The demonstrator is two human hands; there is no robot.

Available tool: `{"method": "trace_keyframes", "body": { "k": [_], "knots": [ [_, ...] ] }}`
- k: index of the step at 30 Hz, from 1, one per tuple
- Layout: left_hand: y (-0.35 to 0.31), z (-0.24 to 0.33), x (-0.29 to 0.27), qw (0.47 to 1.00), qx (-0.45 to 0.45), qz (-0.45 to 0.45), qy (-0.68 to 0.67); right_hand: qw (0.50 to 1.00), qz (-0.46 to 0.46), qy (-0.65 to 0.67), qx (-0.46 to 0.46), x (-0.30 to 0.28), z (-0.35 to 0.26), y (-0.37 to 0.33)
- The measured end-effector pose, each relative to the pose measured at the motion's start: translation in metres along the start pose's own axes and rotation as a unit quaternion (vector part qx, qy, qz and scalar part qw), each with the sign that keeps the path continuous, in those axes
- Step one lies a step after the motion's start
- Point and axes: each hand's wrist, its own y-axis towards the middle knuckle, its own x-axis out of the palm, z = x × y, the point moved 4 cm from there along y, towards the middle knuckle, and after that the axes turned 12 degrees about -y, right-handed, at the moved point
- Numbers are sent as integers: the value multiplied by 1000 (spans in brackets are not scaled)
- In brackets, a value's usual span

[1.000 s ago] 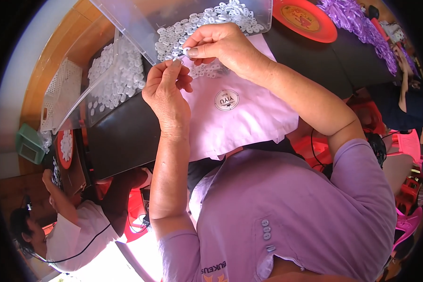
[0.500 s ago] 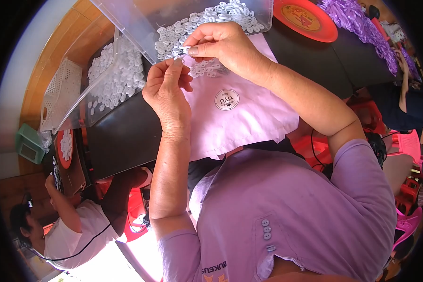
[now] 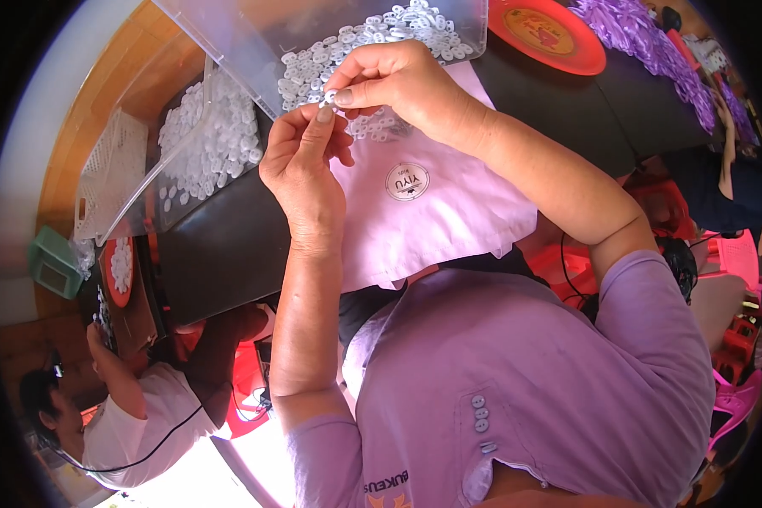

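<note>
Near the far end of the pink cloth (image 3: 449, 233), the left hand (image 3: 303, 161) and right hand (image 3: 398, 78) are pinching small white pieces (image 3: 330, 97); beyond the cloth, a clear bin (image 3: 225, 41) is holding more.

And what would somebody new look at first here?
Probably the left hand and right hand, upper middle, with a tiny white piece at their fingertips. Just beyond, white pieces heap up in a clear bin, and a pink cloth spreads out below. Top right, a red plate and a purple pile stand out.
</note>
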Motion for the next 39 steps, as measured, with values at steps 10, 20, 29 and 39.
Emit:
{"method": "trace_keyframes", "body": {
  "k": [10,20,29,39],
  "knots": [
    [-4,5,10,995,53,-84,3,990,-112,17,79,-10,-4,2],
    [-8,7,14,993,64,-97,31,976,-193,-23,94,-10,-5,1],
    [-9,7,13,989,76,-123,25,964,-243,66,86,-6,-4,-3],
    [-11,7,11,990,65,-123,2,950,-261,133,105,-1,-5,-8]
  ]
}}
